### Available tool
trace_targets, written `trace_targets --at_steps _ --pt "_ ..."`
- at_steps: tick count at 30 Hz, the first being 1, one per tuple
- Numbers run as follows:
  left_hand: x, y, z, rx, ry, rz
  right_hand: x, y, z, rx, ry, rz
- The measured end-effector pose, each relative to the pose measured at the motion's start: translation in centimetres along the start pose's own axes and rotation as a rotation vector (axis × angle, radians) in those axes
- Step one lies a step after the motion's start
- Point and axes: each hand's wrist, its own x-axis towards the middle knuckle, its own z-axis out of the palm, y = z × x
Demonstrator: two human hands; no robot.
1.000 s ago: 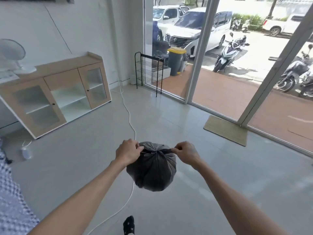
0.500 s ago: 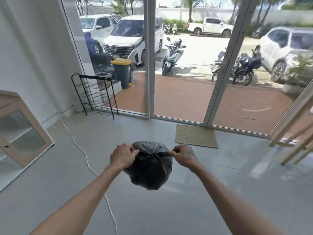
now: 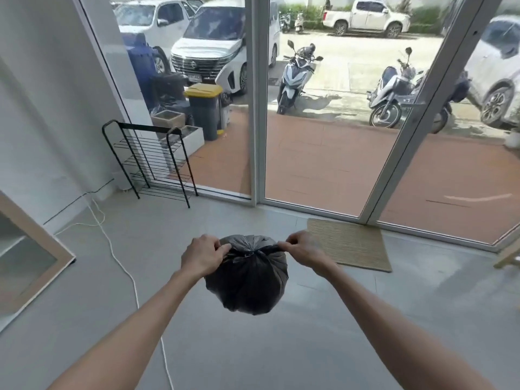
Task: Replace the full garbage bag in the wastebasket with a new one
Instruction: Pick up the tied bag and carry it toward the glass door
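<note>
In mid-air above the grey floor (image 3: 323, 347), facing the glass doors (image 3: 323, 122) now rather than the side cabinet seen a moment ago; turned toward the doormat (image 3: 349, 244), probably heading out to dispose; garbage bag (image 3: 247, 280) hanging full and dark between both arms, clear of the floor, neck gathered into a knot; left hand (image 3: 203, 256) pinched shut on one tail of the knot, right hand (image 3: 302, 249) pinched shut on the other, fingers (image 3: 285, 243) curled tight, pulled apart as before; no wastebasket or fresh bag in sight; outside, a yellow-lidded bin (image 3: 204, 111).
</note>
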Motion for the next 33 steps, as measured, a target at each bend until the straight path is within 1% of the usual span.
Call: trace_targets --at_steps 6,11,14,18,22,25,27,30,33 --pt "14.6 0.0 -1.4 -0.063 -0.035 0.012 13.4 -3.9 0.3 -0.016 0.021 -0.015" --pt "26.1 0.8 -2.5 -0.087 -0.107 0.032 22.3 -6.2 -0.1 0.162 0.035 0.067" --pt "32.2 1.3 -2.7 -0.111 -0.12 0.022 27.5 -6.6 0.1 0.247 0.015 0.121" --pt "38.6 1.8 -2.1 -0.174 -0.165 -0.016 33.9 -7.2 0.3 0.321 -0.011 0.15" --pt "45.4 2.0 -0.8 -0.183 -0.239 -0.054 41.8 -7.0 0.9 0.362 -0.11 0.183" --pt "49.7 1.7 0.1 -0.22 -0.274 -0.132 47.1 -6.8 1.6 0.397 -0.151 0.256" --pt "52.3 1.4 0.7 -0.248 -0.29 -0.188 50.3 -6.8 2.5 0.403 -0.219 0.272" --pt "55.3 1.2 1.3 -0.313 -0.276 -0.261 54.2 -6.9 3.5 0.419 -0.225 0.332" --pt "58.5 0.9 2.2 -0.363 -0.307 -0.321 57.5 -7.0 4.3 0.463 -0.236 0.382"
